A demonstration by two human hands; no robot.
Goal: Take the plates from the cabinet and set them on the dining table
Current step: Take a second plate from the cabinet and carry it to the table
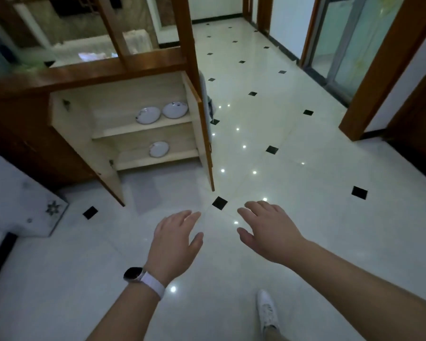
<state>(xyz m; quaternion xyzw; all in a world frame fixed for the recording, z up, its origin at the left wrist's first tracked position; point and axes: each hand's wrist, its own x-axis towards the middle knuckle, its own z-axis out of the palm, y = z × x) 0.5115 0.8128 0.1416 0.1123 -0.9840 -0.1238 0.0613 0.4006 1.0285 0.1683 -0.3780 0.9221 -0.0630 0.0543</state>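
Three round plates sit in an open low cabinet (pixel 133 94). The left plate (pixel 148 115) and the right plate (pixel 175 110) are side by side on the upper shelf (pixel 123 131), almost touching. A single plate (pixel 159 149) rests on the lower shelf (pixel 177 155).

Lifting one upper plate carelessly would likely knock its neighbour. Any plate that slipped would probably shatter on the hard tiled floor (pixel 280 168). The left door (pixel 84 143) and right door (pixel 202 134) both stand wide open, so an arm or knee could catch an edge while reaching in. The polished floor may also be slick underfoot.

The plates look white, smooth and glazed, with thin dark rims. The cabinet is pale wood grain inside and glossy orange-brown outside. The floor tiles are shiny white with small black diamond insets and reflect ceiling lights.

The person's left hand (pixel 175 239) and right hand (pixel 268 230) hover over the floor, well short of the cabinet. Both are palm down with fingers loosely spread, holding nothing. A watch (pixel 133 273) on a pale strap circles the left wrist.
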